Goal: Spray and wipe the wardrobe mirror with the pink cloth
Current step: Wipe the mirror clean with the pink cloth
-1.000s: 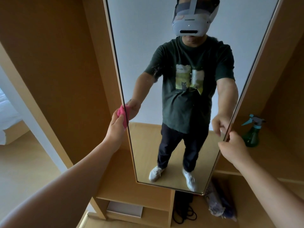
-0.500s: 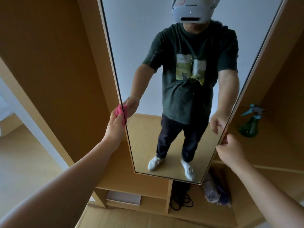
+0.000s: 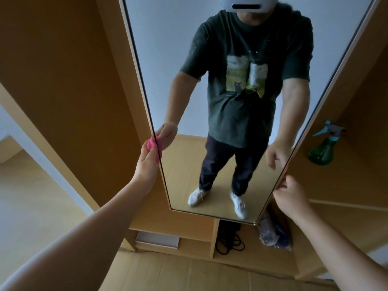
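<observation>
Gripping pink cloth [image 3: 151,144], left hand [image 3: 147,166], seemingly touching mirror [image 3: 168,49].

Looks like a bedroom at home tbh: a big wooden wardrobe [image 3: 63,80] with a full-length mirror [image 3: 168,38], open cubbies underneath holding tangled black cables [image 3: 228,232] and a bagged bundle [image 3: 266,232] (typical closet clutter), plus pale wood flooring [image 3: 31,206].

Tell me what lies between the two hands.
Head view: the wardrobe mirror, left hand with pink cloth at one edge, right hand at the other.
</observation>
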`<control>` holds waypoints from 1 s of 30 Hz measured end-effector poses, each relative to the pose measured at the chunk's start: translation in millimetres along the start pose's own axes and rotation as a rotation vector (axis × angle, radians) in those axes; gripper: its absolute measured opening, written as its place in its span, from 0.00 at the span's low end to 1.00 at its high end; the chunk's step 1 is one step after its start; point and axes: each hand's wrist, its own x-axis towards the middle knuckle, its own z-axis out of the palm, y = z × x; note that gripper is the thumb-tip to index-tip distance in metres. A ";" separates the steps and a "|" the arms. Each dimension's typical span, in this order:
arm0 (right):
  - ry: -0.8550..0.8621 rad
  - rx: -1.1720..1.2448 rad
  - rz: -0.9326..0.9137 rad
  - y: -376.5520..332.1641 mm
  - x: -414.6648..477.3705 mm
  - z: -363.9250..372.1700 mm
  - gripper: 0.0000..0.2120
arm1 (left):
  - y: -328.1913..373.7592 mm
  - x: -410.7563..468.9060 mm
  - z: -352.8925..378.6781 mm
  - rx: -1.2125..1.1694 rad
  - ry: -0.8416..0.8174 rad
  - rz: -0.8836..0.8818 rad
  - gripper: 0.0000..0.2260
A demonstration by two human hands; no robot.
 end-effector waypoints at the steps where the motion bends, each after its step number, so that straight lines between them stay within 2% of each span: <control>1: -0.001 0.004 0.001 2.1 0.2 1.4 0.20 | -2.8 0.2 0.0 0.002 -0.001 -0.003 0.18; 14: -0.075 -0.016 0.087 38.4 10.5 26.5 0.31 | -35.3 2.7 2.8 -0.019 0.012 -0.056 0.19; 30: -0.093 -0.015 0.118 69.2 18.9 49.1 0.32 | -80.6 -0.6 5.8 0.025 0.008 -0.134 0.21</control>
